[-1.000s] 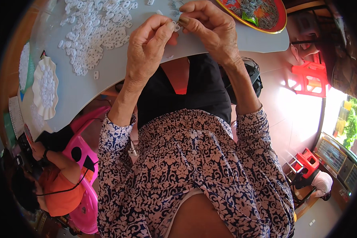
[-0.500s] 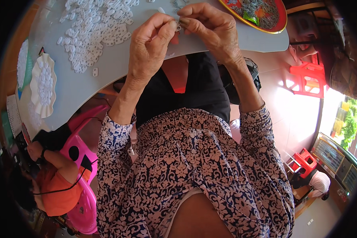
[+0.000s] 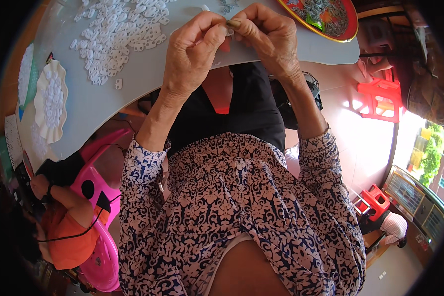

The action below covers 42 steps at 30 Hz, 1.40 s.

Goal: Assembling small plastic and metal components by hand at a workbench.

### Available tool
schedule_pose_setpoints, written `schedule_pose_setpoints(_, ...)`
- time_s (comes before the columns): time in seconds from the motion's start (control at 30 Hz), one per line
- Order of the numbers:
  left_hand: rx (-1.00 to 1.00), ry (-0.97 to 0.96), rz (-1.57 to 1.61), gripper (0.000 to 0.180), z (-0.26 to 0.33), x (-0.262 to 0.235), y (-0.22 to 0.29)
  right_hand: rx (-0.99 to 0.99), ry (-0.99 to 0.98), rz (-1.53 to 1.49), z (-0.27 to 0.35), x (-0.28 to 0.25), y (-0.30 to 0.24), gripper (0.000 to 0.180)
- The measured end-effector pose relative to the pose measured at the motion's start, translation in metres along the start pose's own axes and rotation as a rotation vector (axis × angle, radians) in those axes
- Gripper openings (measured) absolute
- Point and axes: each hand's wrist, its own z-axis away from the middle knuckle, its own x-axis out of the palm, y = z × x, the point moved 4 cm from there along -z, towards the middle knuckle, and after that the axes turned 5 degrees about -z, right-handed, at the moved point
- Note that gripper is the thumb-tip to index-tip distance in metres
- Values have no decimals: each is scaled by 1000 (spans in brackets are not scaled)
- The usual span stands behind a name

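My left fingers (image 3: 216, 35) and right fingers (image 3: 247, 30) pinch a tiny white piece (image 3: 230, 32) that could drop if either slips.

Left hand (image 3: 195, 52): thumb pressed toward forefinger | right hand (image 3: 271, 42): fingers curled, thumb-tip by left thumb | forearms (image 3: 159, 116) angled inward

With a grey counter (image 3: 91, 106) beneath them, the left fingers (image 3: 215, 35) pinched a small white piece (image 3: 230, 32), and the right fingers (image 3: 250, 30) curled just beside it. Left of the fingers spread a heap of white pieces (image 3: 116, 34), with a wavy-edged white dish (image 3: 53, 136) farther out. Right of the fingers lay a red, gold-rimmed tray (image 3: 351, 22) of grey pieces (image 3: 336, 20) around a bright green item (image 3: 314, 22).
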Motion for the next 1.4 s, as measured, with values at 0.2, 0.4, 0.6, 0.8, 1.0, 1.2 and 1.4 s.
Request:
schedule_pose_setpoints(0.2,-5,-3,33,16,0,0,2,39,-42,88,-2,-1,-2,21)
schedule_pose_setpoints(0.4,-28,2,35,18,1,-3,-1,-1,-41,47,-1,-1,-3,21)
schedule_pose_setpoints(0.6,-117,-94,71,15,3,-4,2,31,-33,76,1,-2,-2,17)
schedule_pose_setpoints(0.8,-135,3,191,11,5,-2,-3,8,17,124,0,3,-6,16)
schedule_pose_setpoints(1.0,-115,27,301,10,1,-3,-7,-16,35,232,-2,5,-11,18)
schedule_pose_setpoints(1.2,-160,40,403,11,1,-1,-7,-16,43,19,-2,0,-4,26)
schedule_pose_setpoints(1.4,-154,34,373,12,3,-2,-4,15,14,14,-1,-3,-5,25)
